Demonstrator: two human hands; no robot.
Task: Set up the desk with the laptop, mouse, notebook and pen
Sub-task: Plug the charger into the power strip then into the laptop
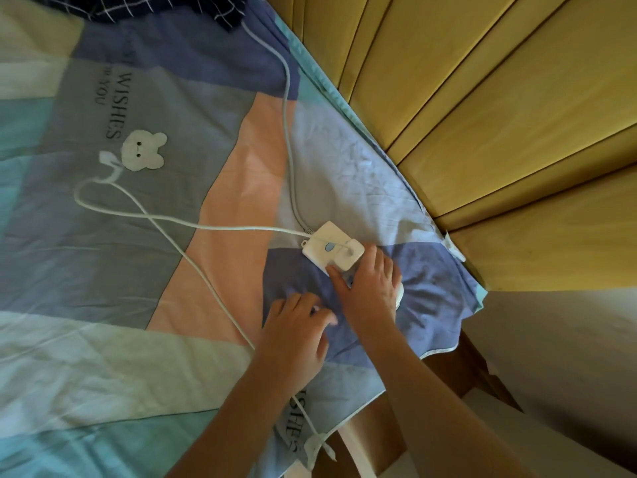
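Observation:
My right hand (370, 288) lies over a white and grey rounded object (400, 295), which looks like a mouse and is mostly hidden beneath the palm. The fingers curve round it, and the thumb touches a white plug block (348, 257) seated on a white socket box (324, 244) with a blue oval. My left hand (296, 334) rests on the quilt (138, 288) just left of the right one, fingers loosely bent and blurred, holding nothing I can see. No laptop, notebook or pen is in view.
White cables (286, 108) run from the socket box across the patchwork quilt; one loops left (103, 201) and passes under my left forearm. A padded yellow headboard (482, 115) stands to the right. A dark checked cloth (155, 6) lies at the top.

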